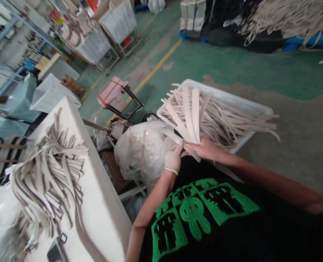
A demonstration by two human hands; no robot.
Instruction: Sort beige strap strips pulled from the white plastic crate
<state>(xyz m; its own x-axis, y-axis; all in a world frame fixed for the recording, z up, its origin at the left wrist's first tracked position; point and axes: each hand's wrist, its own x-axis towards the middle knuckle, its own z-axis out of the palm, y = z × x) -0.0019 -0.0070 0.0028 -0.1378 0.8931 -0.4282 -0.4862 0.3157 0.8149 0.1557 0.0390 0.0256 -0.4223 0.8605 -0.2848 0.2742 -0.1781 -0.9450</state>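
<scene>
Several pale flat straps (189, 112) fan upward from between my two hands, close in front of my body. My left hand (174, 157), in a whitish glove, is closed around the lower ends of the straps. Bare and also closed, my right hand (205, 148) pinches the same bunch from the right side. Just beyond the hands is a white plastic tub (255, 105) heaped with loose straps (221, 118), some hanging over its rim. Fine finger detail is blurred.
To the left a white table (107, 203) bears a pile of grey-edged straps (49, 174) and a dark phone-like object (56, 251). A stuffed clear plastic bag (142, 149) and a pink-topped stool (112, 91) stand between. Carts (117, 22) and loaded pallets (294, 43) lie farther back.
</scene>
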